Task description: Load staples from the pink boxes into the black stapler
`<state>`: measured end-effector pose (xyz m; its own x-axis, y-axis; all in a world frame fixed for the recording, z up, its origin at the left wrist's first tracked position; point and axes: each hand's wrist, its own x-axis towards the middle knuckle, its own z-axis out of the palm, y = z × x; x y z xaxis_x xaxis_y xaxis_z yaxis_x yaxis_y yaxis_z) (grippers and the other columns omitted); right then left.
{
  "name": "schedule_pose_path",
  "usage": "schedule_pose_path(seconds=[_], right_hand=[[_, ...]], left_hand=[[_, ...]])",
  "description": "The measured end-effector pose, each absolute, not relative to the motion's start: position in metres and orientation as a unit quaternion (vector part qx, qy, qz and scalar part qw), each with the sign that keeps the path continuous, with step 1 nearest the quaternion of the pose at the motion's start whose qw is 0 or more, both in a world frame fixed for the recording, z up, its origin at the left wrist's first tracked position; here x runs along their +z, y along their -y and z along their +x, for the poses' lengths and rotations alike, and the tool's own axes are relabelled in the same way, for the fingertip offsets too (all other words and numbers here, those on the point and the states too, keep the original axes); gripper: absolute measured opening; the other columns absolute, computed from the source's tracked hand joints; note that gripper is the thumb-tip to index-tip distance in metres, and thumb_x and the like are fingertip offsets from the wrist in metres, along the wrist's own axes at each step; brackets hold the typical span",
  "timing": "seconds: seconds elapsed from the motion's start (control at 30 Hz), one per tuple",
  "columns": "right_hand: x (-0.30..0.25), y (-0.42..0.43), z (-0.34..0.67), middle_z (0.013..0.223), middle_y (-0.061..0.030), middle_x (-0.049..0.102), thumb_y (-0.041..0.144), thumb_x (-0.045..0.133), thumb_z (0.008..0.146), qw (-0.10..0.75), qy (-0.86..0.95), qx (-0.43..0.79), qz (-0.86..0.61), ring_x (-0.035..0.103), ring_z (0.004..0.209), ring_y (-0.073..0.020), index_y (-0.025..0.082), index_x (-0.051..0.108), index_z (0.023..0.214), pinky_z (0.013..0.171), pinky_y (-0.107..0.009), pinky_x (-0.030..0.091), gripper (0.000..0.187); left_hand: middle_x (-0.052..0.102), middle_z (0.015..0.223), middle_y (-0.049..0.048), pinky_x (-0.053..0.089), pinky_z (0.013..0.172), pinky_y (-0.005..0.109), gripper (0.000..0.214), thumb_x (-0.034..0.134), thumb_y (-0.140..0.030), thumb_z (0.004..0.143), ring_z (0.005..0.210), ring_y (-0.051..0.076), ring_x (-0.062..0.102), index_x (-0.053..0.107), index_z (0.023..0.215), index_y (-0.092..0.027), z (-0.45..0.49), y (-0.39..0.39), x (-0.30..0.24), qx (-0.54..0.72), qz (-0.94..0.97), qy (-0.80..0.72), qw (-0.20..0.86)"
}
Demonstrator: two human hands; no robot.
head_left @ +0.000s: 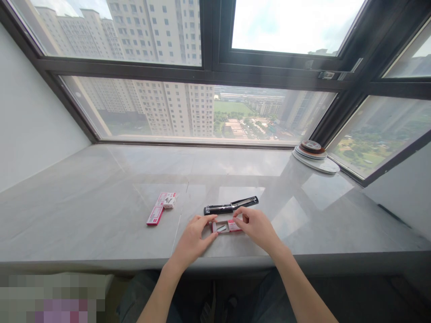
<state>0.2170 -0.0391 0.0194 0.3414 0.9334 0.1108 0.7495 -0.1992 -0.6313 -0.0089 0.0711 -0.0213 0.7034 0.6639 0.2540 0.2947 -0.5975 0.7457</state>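
Note:
My left hand (197, 235) grips the left end of a small pink and white staple box (226, 232), thumb at its near side and fingers at its far side. Silvery strips that look like staples (221, 228) lie in the box's open part. Over the right end is my right hand (254, 226), its fingers curled together with the thumb by the pink label; whatever they pinch is too small to make out. Just beyond both hands lies a black stapler (218, 209), swung open with its metal magazine showing.
To the left, a pink and white box (155, 215) lies flat beside a smaller white box (169, 200). A stack of plates or trivets (316, 165) stands in the far right corner by the window. The marble sill (101, 224) ends at a front edge near my wrists.

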Motion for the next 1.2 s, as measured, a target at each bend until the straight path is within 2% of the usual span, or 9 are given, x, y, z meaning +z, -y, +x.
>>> schedule_pose_path(seconds=[0.2,0.37,0.6,0.93,1.03,1.2], right_hand=[[0.035,0.001,0.19,0.067,0.0008,0.069,0.02,0.073,0.079,0.186,0.683,0.156,-0.688,0.061,0.066,-0.0178,0.031,0.081,0.076,0.061,-0.027,0.032,0.014],[0.03,-0.012,0.193,0.071,0.0007,0.072,0.02,0.073,0.078,0.153,0.712,0.146,-0.67,0.062,0.068,-0.0186,0.032,0.081,0.076,0.06,-0.026,0.032,0.015],[0.026,-0.008,0.19,0.072,0.0017,0.072,0.023,0.072,0.08,0.183,0.693,0.152,-0.681,0.062,0.067,-0.0177,0.034,0.082,0.084,0.061,-0.025,0.032,0.016],[0.02,-0.006,0.185,0.064,0.0,0.067,0.021,0.069,0.079,0.18,0.682,0.132,-0.697,0.057,0.062,-0.0163,0.028,0.078,0.072,0.059,-0.027,0.028,0.014],[0.02,-0.004,0.194,0.066,0.0013,0.067,0.021,0.069,0.08,0.214,0.689,0.145,-0.677,0.055,0.062,-0.0145,0.028,0.079,0.081,0.059,-0.026,0.028,0.012],[0.015,0.015,0.219,0.062,0.0035,0.058,0.025,0.063,0.089,0.301,0.647,0.196,-0.672,0.05,0.058,-0.0124,0.024,0.076,0.091,0.058,-0.024,0.031,0.013]], left_hand=[[0.068,0.117,0.0053,0.051,0.1,0.041,0.05,0.069,-0.027,0.088,0.11,0.024,0.063,0.06,0.137,-0.032,-0.009,-0.07,-0.02,0.271,0.852,-0.275,0.353],[0.068,0.112,0.0059,0.052,0.095,0.039,0.048,0.069,-0.027,0.088,0.108,0.025,0.063,0.061,0.135,-0.032,-0.01,-0.07,-0.018,0.271,0.854,-0.275,0.348],[0.068,0.113,0.0048,0.051,0.095,0.037,0.048,0.071,-0.03,0.088,0.107,0.024,0.063,0.061,0.135,-0.032,-0.01,-0.07,-0.017,0.272,0.857,-0.279,0.338],[0.067,0.116,0.0053,0.05,0.098,0.039,0.05,0.071,-0.031,0.088,0.109,0.024,0.062,0.06,0.137,-0.031,-0.011,-0.072,-0.021,0.27,0.857,-0.276,0.342],[0.067,0.116,0.0045,0.05,0.099,0.039,0.05,0.072,-0.031,0.088,0.11,0.024,0.062,0.059,0.137,-0.033,-0.011,-0.073,-0.023,0.268,0.855,-0.275,0.348],[0.066,0.117,0.0049,0.048,0.102,0.04,0.051,0.07,-0.029,0.089,0.111,0.024,0.062,0.057,0.138,-0.033,-0.011,-0.075,-0.026,0.264,0.855,-0.272,0.355]])
